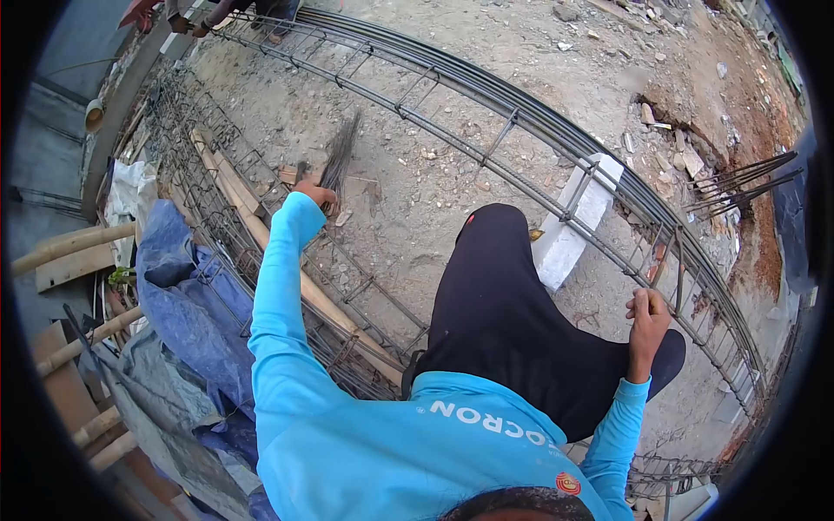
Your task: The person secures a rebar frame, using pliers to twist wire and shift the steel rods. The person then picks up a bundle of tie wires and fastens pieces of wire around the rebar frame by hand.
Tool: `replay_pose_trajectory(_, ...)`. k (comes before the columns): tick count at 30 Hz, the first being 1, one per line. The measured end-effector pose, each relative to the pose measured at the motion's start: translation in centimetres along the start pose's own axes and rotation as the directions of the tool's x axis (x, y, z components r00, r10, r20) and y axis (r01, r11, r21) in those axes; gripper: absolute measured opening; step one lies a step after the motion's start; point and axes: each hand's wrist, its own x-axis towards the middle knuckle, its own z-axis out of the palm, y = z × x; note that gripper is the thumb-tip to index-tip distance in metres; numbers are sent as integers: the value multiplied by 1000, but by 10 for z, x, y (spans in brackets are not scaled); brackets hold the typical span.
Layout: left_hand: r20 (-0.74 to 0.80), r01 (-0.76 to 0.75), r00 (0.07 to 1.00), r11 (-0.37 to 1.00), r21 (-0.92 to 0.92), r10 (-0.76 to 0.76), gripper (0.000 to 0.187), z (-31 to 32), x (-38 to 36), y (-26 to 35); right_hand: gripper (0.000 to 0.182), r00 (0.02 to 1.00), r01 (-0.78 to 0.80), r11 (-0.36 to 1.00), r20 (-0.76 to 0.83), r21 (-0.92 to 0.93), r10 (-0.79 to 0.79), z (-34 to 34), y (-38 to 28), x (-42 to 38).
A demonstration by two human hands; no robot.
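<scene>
My left hand (pixel 318 194) reaches out to the left, its fingers curled at the near end of a bundle of thin tie wires (pixel 344 152) on the dirt. A short dark piece (pixel 301 171) sticks up beside its knuckles. On the other side, my right hand (pixel 648 319) is closed in front of my knee, close to the long rebar cage (pixel 486 161); what its fingers hold, if anything, is hidden. A pale block (pixel 578 221) lies under the cage, just beyond my knee.
Long rods (pixel 556 139) run along the cage's far side. To the left are a wooden plank (pixel 252 221), more rebar cages (pixel 356 286), a blue tarp (pixel 187 295) and bamboo poles (pixel 74 247). Another person's hands (pixel 189 26) touch the cage's far end. Rubble covers the ground.
</scene>
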Motion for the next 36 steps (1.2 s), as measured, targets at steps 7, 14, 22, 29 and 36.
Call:
replay_pose_trajectory(7,241,113,963,622,-774,125,30,-42,-114,14,30,823,-47,938,545,345,-159,152,-121,-72)
replay_pose_trajectory(14,344,302,908,196,-933,240,31,15,-205,40,57,677,158,884,603,440,-421,294,-114,-109)
replay_pose_trajectory(22,309,295,921,92,-951,236,28,33,-223,41,33,601,93,911,706,403,-373,284,-119,-103)
replay_pose_trajectory(29,316,312,909,61,-948,271,27,49,-215,33,29,605,86,902,697,424,-385,289,-111,-105)
replay_pose_trajectory(36,310,298,919,89,-951,241,22,62,-211,26,25,596,65,896,704,439,-387,283,-116,-110)
